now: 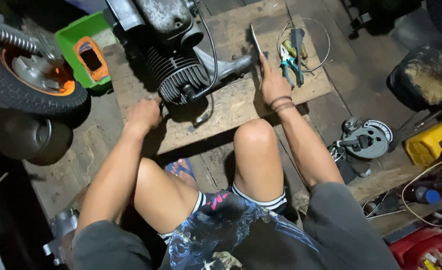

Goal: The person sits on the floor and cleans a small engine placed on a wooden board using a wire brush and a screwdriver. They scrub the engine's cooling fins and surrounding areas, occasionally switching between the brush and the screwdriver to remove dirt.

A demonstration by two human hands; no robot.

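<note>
A grimy grey finned motorcycle engine (pixel 178 75) was seen lying on a worn square wooden board (pixel 231 107) set on the plank floor (pixel 331 107), still joined to its dull metal casing above. The left hand (pixel 143 114) was closed into a fist against the lower edge of the cooling fins; what it gripped could not be made out. The right hand (pixel 272 85) was curled around the handle of a slim flat metal tool (pixel 256 41), whose tip was pointed away from the body, just beside the engine's pale side arm. Blue-handled pliers (pixel 287 64) and a loop of thin wire (pixel 306 42) were left near the right hand. A round silver flywheel part (pixel 368 138) was lying apart on the floor, so some dismantling appeared done; the cylinder itself was judged not yet removed.
</note>
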